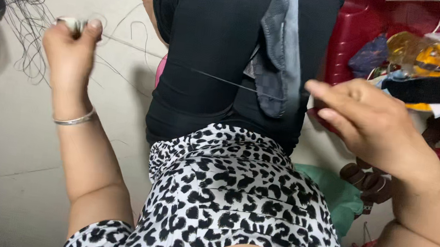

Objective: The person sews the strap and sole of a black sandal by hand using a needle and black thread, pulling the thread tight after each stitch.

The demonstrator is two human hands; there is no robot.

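A thin dark thread is drawn taut between the left hand, fingers closed on a small pale spool, and the right hand, fingers pinched on its end, above the grey-blue fabric piece on the lap. Steady tension is judged needed next.

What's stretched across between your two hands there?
In the head view, a thin dark thread runs taut from the left hand to the right hand, crossing the black-trousered leg and grey cloth.

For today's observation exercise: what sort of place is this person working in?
Probably a home floor used for hand sewing: the left hand pulls dark thread, loose thread lies tangled on the floor, beside a red plastic stool.
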